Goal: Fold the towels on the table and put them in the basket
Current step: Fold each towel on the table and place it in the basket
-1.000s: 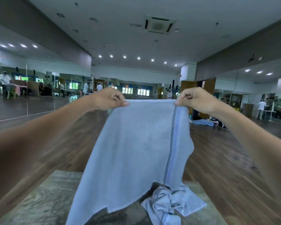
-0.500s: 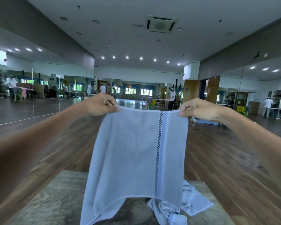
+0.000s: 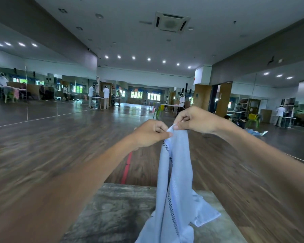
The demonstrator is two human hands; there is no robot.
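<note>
Head cam: L hand [image 3: 147, 134] & R hand [image 3: 197, 120] were close together, each pinching a top corner of the towel [image 3: 177, 172]. A sec ago they were apart, so it got folded in half. It hung over the table [image 3: 112, 207].

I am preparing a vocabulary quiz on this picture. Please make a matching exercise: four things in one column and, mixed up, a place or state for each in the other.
1 towel
2 table
3 red line
4 left hand

a strip on the floor beyond the table
b pinches the towel's top
c light blue, hanging down
d mottled grey-brown top, bottom of the view

Pairs: 1-c, 2-d, 3-a, 4-b
</note>
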